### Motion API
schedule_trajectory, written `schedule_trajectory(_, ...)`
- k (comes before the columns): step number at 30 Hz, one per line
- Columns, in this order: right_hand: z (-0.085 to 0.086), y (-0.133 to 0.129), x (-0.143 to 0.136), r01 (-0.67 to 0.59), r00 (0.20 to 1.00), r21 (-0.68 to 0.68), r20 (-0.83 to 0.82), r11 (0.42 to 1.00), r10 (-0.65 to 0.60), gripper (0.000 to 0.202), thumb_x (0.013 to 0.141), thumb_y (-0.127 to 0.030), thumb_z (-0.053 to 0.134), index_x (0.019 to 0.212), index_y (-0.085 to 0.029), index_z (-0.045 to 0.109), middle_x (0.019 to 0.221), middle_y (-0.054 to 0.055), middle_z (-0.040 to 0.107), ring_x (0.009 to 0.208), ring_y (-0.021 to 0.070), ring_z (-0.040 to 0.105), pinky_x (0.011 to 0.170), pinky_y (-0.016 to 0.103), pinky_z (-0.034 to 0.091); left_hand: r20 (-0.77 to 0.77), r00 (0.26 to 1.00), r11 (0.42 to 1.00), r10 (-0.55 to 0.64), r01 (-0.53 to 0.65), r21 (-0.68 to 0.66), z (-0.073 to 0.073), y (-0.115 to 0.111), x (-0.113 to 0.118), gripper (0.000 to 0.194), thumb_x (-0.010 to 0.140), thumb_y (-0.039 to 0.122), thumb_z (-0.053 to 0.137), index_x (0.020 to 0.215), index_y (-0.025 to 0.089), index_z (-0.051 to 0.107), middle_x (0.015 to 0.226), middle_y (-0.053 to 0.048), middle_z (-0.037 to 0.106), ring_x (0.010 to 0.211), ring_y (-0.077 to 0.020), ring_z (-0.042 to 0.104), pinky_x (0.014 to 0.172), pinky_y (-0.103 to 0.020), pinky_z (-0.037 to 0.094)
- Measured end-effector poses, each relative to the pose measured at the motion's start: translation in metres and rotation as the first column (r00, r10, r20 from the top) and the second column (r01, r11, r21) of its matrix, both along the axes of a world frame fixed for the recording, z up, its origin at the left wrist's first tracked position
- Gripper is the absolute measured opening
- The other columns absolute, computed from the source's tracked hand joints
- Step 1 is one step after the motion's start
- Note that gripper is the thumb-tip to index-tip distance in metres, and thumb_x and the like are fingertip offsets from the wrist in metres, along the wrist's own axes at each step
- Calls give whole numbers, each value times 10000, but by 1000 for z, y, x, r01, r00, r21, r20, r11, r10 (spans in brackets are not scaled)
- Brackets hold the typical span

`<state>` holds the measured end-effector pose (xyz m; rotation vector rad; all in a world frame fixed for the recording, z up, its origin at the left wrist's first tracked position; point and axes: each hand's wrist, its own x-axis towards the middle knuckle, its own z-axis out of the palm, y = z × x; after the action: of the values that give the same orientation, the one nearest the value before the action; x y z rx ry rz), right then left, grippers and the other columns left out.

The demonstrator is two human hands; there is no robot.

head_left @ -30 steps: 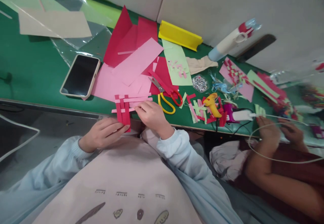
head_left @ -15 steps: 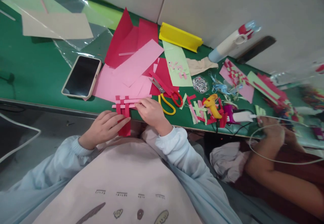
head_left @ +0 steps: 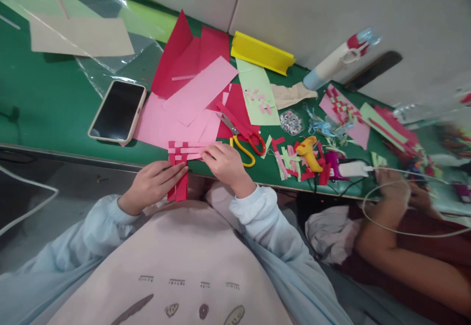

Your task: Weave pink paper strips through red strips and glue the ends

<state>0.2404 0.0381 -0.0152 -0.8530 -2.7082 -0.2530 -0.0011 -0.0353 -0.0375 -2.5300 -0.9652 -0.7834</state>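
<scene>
Pink strips (head_left: 196, 150) shifted right, red strips (head_left: 181, 189) lengthwise toward body (head_left: 172, 251), hands (head_left: 153, 187) (head_left: 226, 166) pinching both

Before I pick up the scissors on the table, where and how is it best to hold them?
I would take the scissors by the yellow loop and red loop, coming from the near side of the table: both loops point toward that edge, while the blades point away. The right hand looks best placed, but it holds a pink strip.
</scene>
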Motion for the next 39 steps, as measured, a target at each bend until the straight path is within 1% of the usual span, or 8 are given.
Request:
schedule_trajectory(6, 0, -1, 3, 20, 1000, -30, -13, 999, -21, 263, 1008, -155, 444, 960, -158, 703, 969, 80, 714, 919, 202, 557, 801, 342, 400, 31, 999, 1000, -12, 12, -25, -4, -1, -1, 478, 909, 79, 564, 1374, 190, 563, 1121, -77, 749, 916, -211, 673, 841, -367, 569)
schedule_trajectory(11, -1, -1, 4, 9, 1000, -56, -25, 998, -11, 259, 999, -140, 450, 959, -168, 704, 974, 75, 712, 920, 202, 549, 806, 346, 399, 74, 996, 994, 56, -48, -100, -9, 0, 0, 482, 909, 71, 535, 1377, 179, 563, 1163, -123, 721, 1041, -251, 660, 912, -419, 561)
schedule_trajectory(15, 5, -2, 3, 12, 999, -93, -32, 996, -15, 269, 1007, -169, 432, 960, -157, 696, 976, 88, 700, 931, 211, 545, 824, 362, 396, 115, 993, 992, 41, -26, -126, -12, 1, 0, 489, 926, 83, 519, 1398, 204, 547, 1145, -109, 732, 1039, -248, 677, 901, -416, 580)
schedule_trajectory(20, 12, -4, -3, 21, 999, -177, -44, 984, -29, 307, 1025, -279, 415, 1114, -129, 668, 1087, 133, 686, 1015, 235, 554, 859, 387, 405, 156, 987, 992, 28, -7, -129, -12, -1, -3, 554, 934, 112, 538, 1473, 211, 460, 1160, -107, 734, 1031, -244, 691, 891, -400, 593)
schedule_trajectory(25, 6, -2, -17, -29, 998, -174, -60, 984, 19, 398, 1029, -325, 410, 1274, -82, 608, 1215, 149, 675, 1130, 254, 555, 951, 400, 420, 173, 984, 990, 36, -12, -140, -9, -4, -6, 569, 945, 137, 528, 1500, 207, 419, 1179, -111, 728, 1010, -240, 701, 897, -380, 588)
schedule_trajectory(30, -1, 3, -26, -41, 999, -196, -13, 980, 39, 355, 1020, -208, 414, 1304, -104, 600, 1264, 136, 670, 1161, 243, 564, 992, 409, 433, 316, 947, 973, 51, 25, -231, -3, -5, -6, 468, 978, 259, 496, 1446, 243, 494, 1184, -104, 722, 1016, -240, 702, 900, -397, 589)
schedule_trajectory(34, -4, 6, -28, -53, 999, -186, -9, 981, 52, 339, 1021, -145, 394, 1274, -121, 619, 1205, 127, 696, 1104, 217, 590, 954, 384, 451, 449, 889, 962, 91, 39, -271, 9, -2, -5, 442, 940, 224, 576, 1377, 289, 558, 1140, -87, 727, 987, -225, 704, 851, -388, 603)
schedule_trajectory(39, 7, 13, -31, -33, 997, -183, 61, 983, 45, 323, 1016, -138, 408, 1239, -102, 639, 1093, 124, 726, 1017, 218, 615, 884, 368, 446, 498, 861, 941, 101, 80, -330, 23, 8, -11, 333, 923, 261, 612, 1254, 274, 649, 1092, -74, 734, 934, -205, 710, 825, -364, 605)
